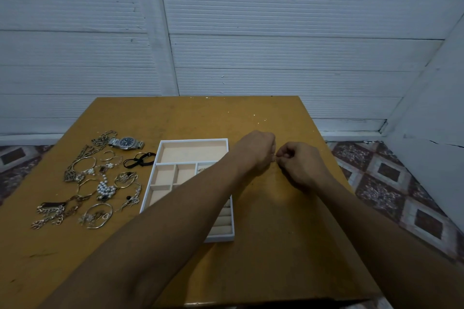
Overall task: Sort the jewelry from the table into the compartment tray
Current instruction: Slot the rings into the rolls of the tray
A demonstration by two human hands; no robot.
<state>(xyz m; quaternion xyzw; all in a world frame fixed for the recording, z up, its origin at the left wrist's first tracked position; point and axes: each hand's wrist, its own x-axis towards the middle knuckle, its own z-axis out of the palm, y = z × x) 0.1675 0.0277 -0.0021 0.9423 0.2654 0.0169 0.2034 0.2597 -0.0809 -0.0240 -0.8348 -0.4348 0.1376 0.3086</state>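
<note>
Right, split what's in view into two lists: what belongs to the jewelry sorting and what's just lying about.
Belongs to the job:
compartment tray; jewelry pile on the table; watch; small metal piece pinched between left hand and right hand.

Just there:
white panelled wall; patterned floor tiles.

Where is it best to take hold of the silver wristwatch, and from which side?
Pinch the wristwatch across its case from above: it lies flat, dial up, with bare table at its far and near edges, while a chain crowds its left band end.
</note>
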